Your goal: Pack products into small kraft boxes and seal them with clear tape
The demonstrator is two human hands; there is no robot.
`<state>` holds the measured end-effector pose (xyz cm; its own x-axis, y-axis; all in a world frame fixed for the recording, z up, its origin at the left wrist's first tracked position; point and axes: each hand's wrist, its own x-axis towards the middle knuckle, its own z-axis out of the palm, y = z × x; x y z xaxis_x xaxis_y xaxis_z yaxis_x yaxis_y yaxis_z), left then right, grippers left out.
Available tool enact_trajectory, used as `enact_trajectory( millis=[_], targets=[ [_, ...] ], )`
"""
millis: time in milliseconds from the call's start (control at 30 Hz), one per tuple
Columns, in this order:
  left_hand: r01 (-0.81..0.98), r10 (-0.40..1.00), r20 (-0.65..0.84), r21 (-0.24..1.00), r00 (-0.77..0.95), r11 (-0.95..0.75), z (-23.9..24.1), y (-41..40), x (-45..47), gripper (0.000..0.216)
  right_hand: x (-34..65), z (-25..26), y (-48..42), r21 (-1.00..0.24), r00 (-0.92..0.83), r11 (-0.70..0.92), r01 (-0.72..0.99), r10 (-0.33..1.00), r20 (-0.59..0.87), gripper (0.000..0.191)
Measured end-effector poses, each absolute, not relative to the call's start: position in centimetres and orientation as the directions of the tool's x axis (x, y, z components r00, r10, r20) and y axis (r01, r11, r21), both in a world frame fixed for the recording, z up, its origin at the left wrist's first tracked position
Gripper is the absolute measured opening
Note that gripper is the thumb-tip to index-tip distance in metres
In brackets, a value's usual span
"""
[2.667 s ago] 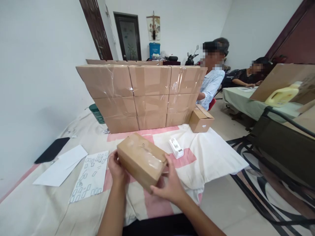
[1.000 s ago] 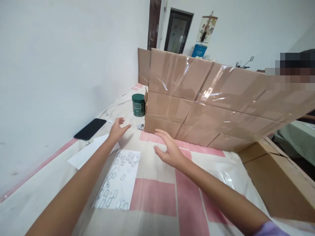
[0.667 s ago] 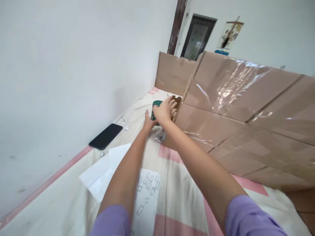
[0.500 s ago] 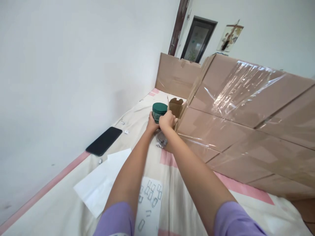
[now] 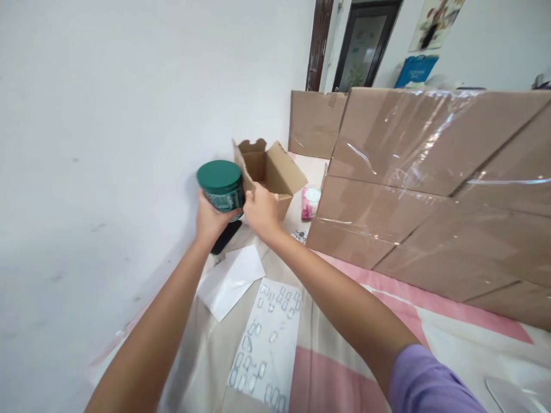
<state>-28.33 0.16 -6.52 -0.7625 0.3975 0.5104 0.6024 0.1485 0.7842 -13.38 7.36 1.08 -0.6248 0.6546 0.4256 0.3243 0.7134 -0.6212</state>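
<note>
My left hand (image 5: 212, 217) is wrapped round the lower part of a green lidded jar (image 5: 220, 179), which it holds up near the white wall. Just right of it, my right hand (image 5: 262, 211) grips the near edge of an open cardboard box (image 5: 282, 169). The box is raised and tilted, its flaps standing apart, and its inside partly shows. Jar and box are side by side; whether they touch I cannot tell. A black phone (image 5: 226, 237) lies below the jar, partly hidden by my left hand.
White folded paper (image 5: 232, 281) and a sheet with drawn small rectangles (image 5: 267, 344) lie on the pink-and-cream cloth (image 5: 331, 373). A wall of taped cardboard boxes (image 5: 400, 178) rises on the right. Beside it sit a pink-and-white packet (image 5: 309, 202) and crumpled foil (image 5: 299, 236).
Both hands have moved left, bringing the jar and the box up and towards the wall. The pink-and-white packet has come into sight. The camera view has turned too.
</note>
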Motion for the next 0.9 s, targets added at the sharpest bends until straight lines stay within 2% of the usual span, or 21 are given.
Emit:
enact_trajectory(
  millis=[133,200,267,367,433,500,600,733,900],
  targets=[
    [0.595,0.348,0.508,0.774,-0.788,0.216,-5.0,-9.8,-22.6,0.105,-7.3,2.5,1.6,-0.568,-0.766,0.813,0.126,0.444,0.465,0.024],
    [0.568,0.369,0.475,0.798,-0.799,0.201,-5.2,-13.4,-17.9,0.105,-1.6,2.4,0.2,-0.568,-0.813,0.823,0.002,0.332,0.479,0.023],
    [0.550,0.420,0.429,0.805,-0.800,0.224,-6.2,-16.0,-12.5,0.097,5.1,1.7,-0.2,-0.593,-0.834,0.802,-0.075,0.275,0.478,0.023],
    [0.486,0.600,0.256,0.835,-0.758,0.258,-8.9,-18.2,-4.1,0.082,15.8,0.6,-0.2,-0.640,-0.883,0.768,-0.021,0.286,0.373,0.027],
    [0.459,0.679,0.147,0.835,-0.719,0.305,-11.2,-19.1,1.3,0.079,22.5,0.1,-0.3,-0.681,-0.918,0.729,0.070,0.314,0.243,0.032],
    [0.439,0.711,0.057,0.821,-0.701,0.366,-13.5,-19.9,6.1,0.083,28.4,-0.2,-0.8,-0.709,-0.922,0.685,0.168,0.363,0.133,0.035],
    [0.469,0.803,-0.037,0.796,-0.594,0.384,-15.8,-21.2,11.2,0.075,35.0,-0.8,-2.1,-0.724,-0.896,0.640,0.259,0.439,0.068,0.037],
    [0.531,0.853,-0.038,0.768,-0.520,0.358,-16.3,-22.9,14.2,0.080,39.1,-1.0,-3.9,-0.679,-0.906,0.698,0.230,0.407,0.112,0.044],
    [0.504,0.815,-0.086,0.747,-0.573,0.433,-15.7,-25.3,15.0,0.090,39.7,0.1,-4.6,-0.509,-0.900,0.852,0.126,0.314,0.303,0.062]
  ],
)
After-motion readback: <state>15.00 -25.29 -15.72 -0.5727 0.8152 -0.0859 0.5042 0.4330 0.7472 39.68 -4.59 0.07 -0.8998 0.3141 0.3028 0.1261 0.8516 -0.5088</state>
